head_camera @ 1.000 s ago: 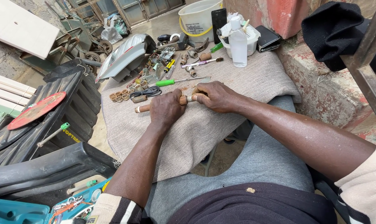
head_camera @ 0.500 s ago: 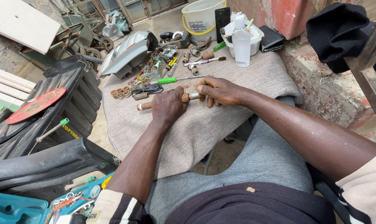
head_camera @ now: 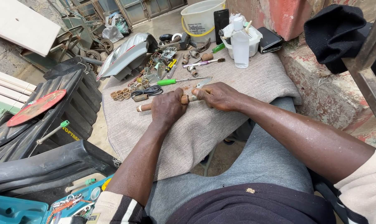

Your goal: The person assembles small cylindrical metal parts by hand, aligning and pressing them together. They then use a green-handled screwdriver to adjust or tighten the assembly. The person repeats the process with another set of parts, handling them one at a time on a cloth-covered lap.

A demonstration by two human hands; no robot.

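A rusty brown rod (head_camera: 143, 107) lies across a grey cloth (head_camera: 204, 124) that covers a small table. My left hand (head_camera: 168, 107) is wrapped around the rod's middle, with its bare end sticking out to the left. My right hand (head_camera: 219, 95) grips the rod's right end, where a brown ring-shaped fitting (head_camera: 184, 99) sits between my two hands. A thin metal blade (head_camera: 203, 83) pokes out from above my right hand; whether that hand holds it is unclear.
Behind my hands lie a green-handled screwdriver (head_camera: 177, 81), a black cable (head_camera: 148, 91), several small brown rings (head_camera: 120, 95), a toothbrush (head_camera: 202, 63), a clear bottle (head_camera: 240, 41), a white bucket (head_camera: 200, 18) and a grey cover (head_camera: 125, 58). Black plastic crates (head_camera: 51, 124) stand left, a stone ledge (head_camera: 333, 103) right.
Both hands stay clamped on the rod in the same place. My right hand has turned slightly at the rod's end. The view has shifted a little.
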